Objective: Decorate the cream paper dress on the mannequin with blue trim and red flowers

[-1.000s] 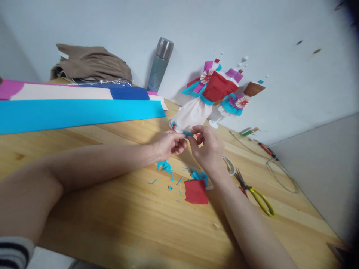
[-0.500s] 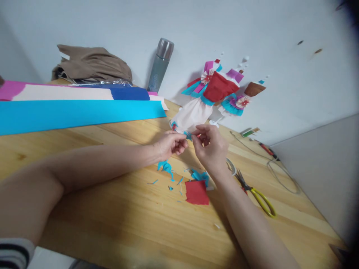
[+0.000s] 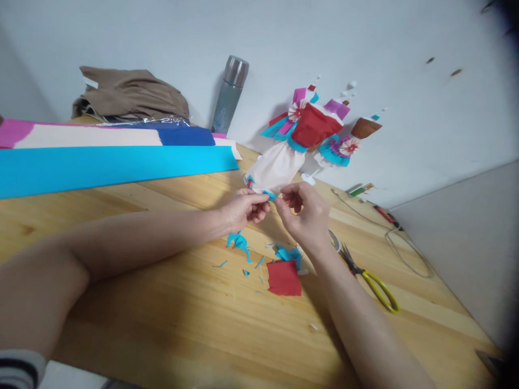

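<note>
A paper doll [image 3: 284, 159] in a cream skirt with red, blue and purple trim lies on the wooden table [image 3: 162, 302], its top toward the wall. My left hand [image 3: 243, 209] and my right hand [image 3: 304, 216] meet at the skirt's lower hem. Both pinch a small blue paper strip [image 3: 270, 195] against that hem. A red paper square [image 3: 284, 277] and blue paper scraps [image 3: 239, 241] lie on the table just below my hands.
Yellow-handled scissors [image 3: 371, 281] lie right of my right forearm. Rolls of blue, cream and pink crepe paper [image 3: 113, 162] stretch along the left. A steel bottle [image 3: 229, 97] and brown cloth [image 3: 130, 94] stand by the wall. A wire [image 3: 405, 254] runs at the right.
My right hand has shifted slightly along the hem while both hands keep pinching the blue strip. The view has drifted a little; nothing else has moved.
</note>
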Tool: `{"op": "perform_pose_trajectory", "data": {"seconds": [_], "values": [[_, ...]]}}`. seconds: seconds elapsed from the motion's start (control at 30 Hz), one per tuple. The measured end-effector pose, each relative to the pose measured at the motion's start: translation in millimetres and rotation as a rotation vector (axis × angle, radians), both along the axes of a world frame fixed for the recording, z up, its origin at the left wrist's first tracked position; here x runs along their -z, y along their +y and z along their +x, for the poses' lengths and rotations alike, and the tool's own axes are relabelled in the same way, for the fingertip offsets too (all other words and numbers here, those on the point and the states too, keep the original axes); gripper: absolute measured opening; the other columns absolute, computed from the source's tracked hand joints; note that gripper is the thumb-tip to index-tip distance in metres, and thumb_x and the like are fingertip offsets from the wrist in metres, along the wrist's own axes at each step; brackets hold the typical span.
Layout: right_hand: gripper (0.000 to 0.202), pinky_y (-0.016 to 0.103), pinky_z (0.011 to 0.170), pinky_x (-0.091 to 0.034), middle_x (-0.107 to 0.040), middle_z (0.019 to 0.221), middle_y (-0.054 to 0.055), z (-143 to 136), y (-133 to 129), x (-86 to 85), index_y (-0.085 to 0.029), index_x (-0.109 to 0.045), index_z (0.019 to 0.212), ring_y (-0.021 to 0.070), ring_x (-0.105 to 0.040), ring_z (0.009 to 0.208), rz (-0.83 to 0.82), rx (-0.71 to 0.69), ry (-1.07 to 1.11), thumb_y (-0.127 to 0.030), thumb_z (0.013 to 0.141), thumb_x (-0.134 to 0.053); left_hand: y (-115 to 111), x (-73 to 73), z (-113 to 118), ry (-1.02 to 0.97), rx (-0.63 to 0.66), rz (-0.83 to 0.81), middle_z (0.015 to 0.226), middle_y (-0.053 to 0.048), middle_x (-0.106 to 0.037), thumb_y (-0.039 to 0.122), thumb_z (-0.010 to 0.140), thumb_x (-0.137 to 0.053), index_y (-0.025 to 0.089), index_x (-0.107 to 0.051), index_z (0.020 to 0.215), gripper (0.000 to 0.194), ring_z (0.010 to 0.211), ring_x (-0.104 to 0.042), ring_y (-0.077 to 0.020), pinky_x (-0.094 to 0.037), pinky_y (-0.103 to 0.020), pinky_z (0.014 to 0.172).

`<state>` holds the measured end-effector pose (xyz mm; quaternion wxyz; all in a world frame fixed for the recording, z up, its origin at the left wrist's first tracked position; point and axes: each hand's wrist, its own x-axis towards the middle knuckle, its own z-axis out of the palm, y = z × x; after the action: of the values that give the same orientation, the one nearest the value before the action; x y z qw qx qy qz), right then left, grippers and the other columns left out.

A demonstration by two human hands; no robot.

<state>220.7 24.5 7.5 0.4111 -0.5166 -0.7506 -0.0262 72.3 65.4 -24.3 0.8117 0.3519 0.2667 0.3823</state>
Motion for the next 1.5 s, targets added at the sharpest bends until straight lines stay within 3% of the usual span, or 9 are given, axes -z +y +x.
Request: {"op": "perform_pose_trajectory", "data": {"seconds": [0.2, 0.43, 0.83, 1.17, 1.5], "values": [[0.009, 0.030, 0.053, -0.034, -0.047, 0.059, -0.004, -1.1, -2.2, -5.6, -0.022, -0.059, 0.084, 0.0132, -0.043, 0.053, -0.226, -0.015, 0.193, -0.025, 0.075, -0.058, -0.4, -0.6, 0.1, 0.007, -0.010, 0.014, 0.056, 0.000, -0.058, 0.014, 0.089, -0.059, 0.012, -0.059, 0.063, 0.025, 0.041, -0.046, -0.0054, -0.029, -0.020, 0.044], [0.015, 0.028, 0.053, -0.030, -0.044, 0.057, -0.006, -1.7, 1.4, -5.5, -0.021, -0.060, 0.081, 0.0120, -0.040, 0.052, -0.292, -0.043, 0.250, -0.025, 0.068, -0.055, 0.3, 0.0, -0.8, 0.011, 0.005, 0.017, 0.055, 0.000, -0.058, 0.013, 0.089, -0.058, 0.012, -0.059, 0.063, 0.027, 0.040, -0.045, -0.0050, -0.030, -0.020, 0.043], [0.014, 0.028, 0.054, -0.031, -0.048, 0.058, -0.005, 0.4, 3.9, -2.8, -0.021, -0.061, 0.081, 0.0118, -0.042, 0.053, -0.314, -0.058, 0.273, -0.025, 0.068, -0.057, -2.6, -4.7, -1.1, 0.024, -0.005, 0.000, 0.054, 0.000, -0.058, 0.010, 0.091, -0.054, 0.011, -0.060, 0.062, 0.030, 0.038, -0.045, -0.0048, -0.029, -0.021, 0.041], [0.015, 0.030, 0.058, -0.035, -0.049, 0.060, -0.004, 0.4, 3.9, -6.1, -0.020, -0.061, 0.080, 0.0131, -0.045, 0.055, -0.260, 0.023, 0.156, -0.023, 0.067, -0.054, -2.0, -4.3, -0.7, 0.029, -0.004, 0.014, 0.053, 0.000, -0.058, 0.011, 0.090, -0.054, 0.012, -0.057, 0.058, 0.032, 0.038, -0.044, -0.0052, -0.029, -0.021, 0.042], [0.009, 0.029, 0.053, -0.034, -0.051, 0.059, -0.003, -1.1, 4.2, -5.6, -0.022, -0.058, 0.076, 0.0136, -0.047, 0.052, -0.285, -0.035, 0.261, -0.025, 0.068, -0.056, 0.8, 2.1, 1.2, -0.012, -0.002, 0.017, 0.054, 0.000, -0.058, 0.014, 0.089, -0.058, 0.012, -0.061, 0.066, 0.023, 0.040, -0.046, -0.0057, -0.029, -0.021, 0.044]]}}
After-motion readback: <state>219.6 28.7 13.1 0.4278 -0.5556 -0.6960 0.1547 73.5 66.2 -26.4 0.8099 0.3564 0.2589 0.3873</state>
